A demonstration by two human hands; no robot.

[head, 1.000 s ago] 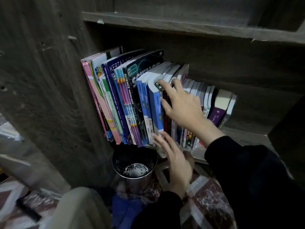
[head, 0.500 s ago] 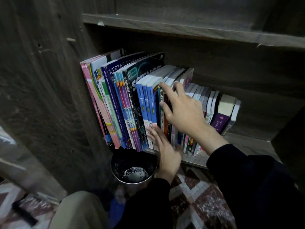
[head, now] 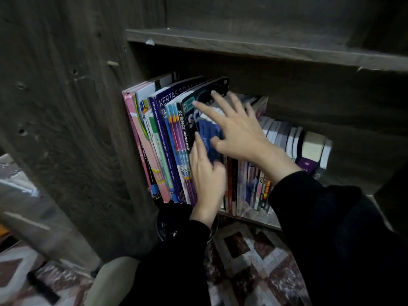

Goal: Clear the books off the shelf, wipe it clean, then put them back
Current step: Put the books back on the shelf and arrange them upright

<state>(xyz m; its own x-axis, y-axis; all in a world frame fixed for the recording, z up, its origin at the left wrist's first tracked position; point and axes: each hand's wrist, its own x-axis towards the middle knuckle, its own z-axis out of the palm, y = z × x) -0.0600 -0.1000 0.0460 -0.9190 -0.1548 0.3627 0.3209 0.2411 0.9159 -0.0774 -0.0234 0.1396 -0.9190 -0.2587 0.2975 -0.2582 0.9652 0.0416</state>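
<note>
A: Where do the books stand?

B: All on the dark wooden lower shelf (head: 254, 220), none cleared yet, so I judge this the very start, with the first batch being taken. The row of glossy workbooks and paperback books (head: 249, 184) runs from the dark wooden left wall (head: 88, 129), tall ones leaning that way, short ones to the right.

A: And the hands?

B: The right hand (head: 238, 131) lies spread, fingers straight and apart, over the top edges by the dark-covered science workbook (head: 192, 102), thumb against a blue-covered book (head: 209, 140). The left hand (head: 206, 180) sits lower on the spines, index finger pointing up. It is blurred, and I cannot tell whether its other fingers pinch the blue book or only press it.

A: How to do this well?

B: Take a modest batch, not the whole row. Tip the tops outward with the right hand and squeeze the batch from both sides. Then slide the left hand under the bottom edges before lifting. Glossy covers will likely slip, so press firmly. The tall leaners may topple once their neighbours go, so steady them first.

A: Counts?

B: Two hands, one row, more than a dozen books in it, one thick purple-spined book (head: 306, 164) near the right end, and two shelf boards: the lower one and the plank above (head: 265, 49)
</note>
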